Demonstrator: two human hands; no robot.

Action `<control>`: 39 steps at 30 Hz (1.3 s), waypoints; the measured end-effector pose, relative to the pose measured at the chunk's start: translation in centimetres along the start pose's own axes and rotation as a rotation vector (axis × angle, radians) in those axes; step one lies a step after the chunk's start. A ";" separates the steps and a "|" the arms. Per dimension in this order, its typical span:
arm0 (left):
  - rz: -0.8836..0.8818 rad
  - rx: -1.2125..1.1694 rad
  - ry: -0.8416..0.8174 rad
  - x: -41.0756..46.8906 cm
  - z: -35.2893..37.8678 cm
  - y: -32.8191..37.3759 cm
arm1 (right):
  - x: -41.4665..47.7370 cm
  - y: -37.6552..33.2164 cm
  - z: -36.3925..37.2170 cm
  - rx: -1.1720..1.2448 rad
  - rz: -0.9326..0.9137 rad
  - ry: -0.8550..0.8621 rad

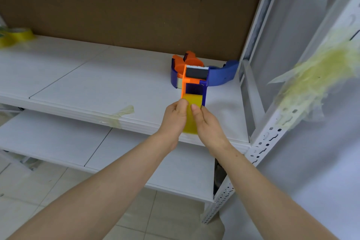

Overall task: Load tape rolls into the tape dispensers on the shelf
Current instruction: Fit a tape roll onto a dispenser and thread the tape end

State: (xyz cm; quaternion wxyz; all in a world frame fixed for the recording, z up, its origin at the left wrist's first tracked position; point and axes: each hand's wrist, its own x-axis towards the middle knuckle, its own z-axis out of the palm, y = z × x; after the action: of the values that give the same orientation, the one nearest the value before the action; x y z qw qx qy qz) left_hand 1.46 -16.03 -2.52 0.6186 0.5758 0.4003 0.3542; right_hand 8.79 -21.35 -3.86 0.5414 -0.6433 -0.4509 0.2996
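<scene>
Two hands: left hand [174, 121], right hand [207, 125]. Two orange-and-blue tape dispensers: near dispenser [192, 81], far dispenser [224, 74]. Two yellow tape rolls: near roll [191, 119], far-left roll [18, 35]. Two white shelves: upper shelf [97, 76], lower shelf [58, 142]

An orange-and-blue plastic tape dispenser [193, 85] lies on the white metal shelf [97, 76] near its front edge, with the serrated blade and black roller at its far end. A yellow tape roll [191, 121], seen edge-on, sits at its near end, pinched between the left hand [175, 119] and the right hand [208, 124]. Another yellow roll of tape [18, 35] lies at the shelf's far left.
</scene>
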 end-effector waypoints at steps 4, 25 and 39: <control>-0.032 -0.015 -0.008 0.2 -0.1 0.4 | 0.0 0.2 -0.2 0.095 0.055 -0.041; 0.001 -0.051 -0.001 0.2 -0.8 0.6 | 0.3 -0.1 -0.5 0.078 0.084 -0.068; 0.086 -0.041 -0.002 0.0 -1.2 -0.4 | 1.2 -1.7 0.1 0.157 0.231 0.056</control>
State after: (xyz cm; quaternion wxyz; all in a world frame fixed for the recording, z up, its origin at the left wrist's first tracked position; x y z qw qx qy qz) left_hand 0.38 -15.57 -2.92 0.6147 0.5801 0.3672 0.3882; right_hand 8.79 -20.17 -2.08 0.5644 -0.6547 -0.3337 0.3762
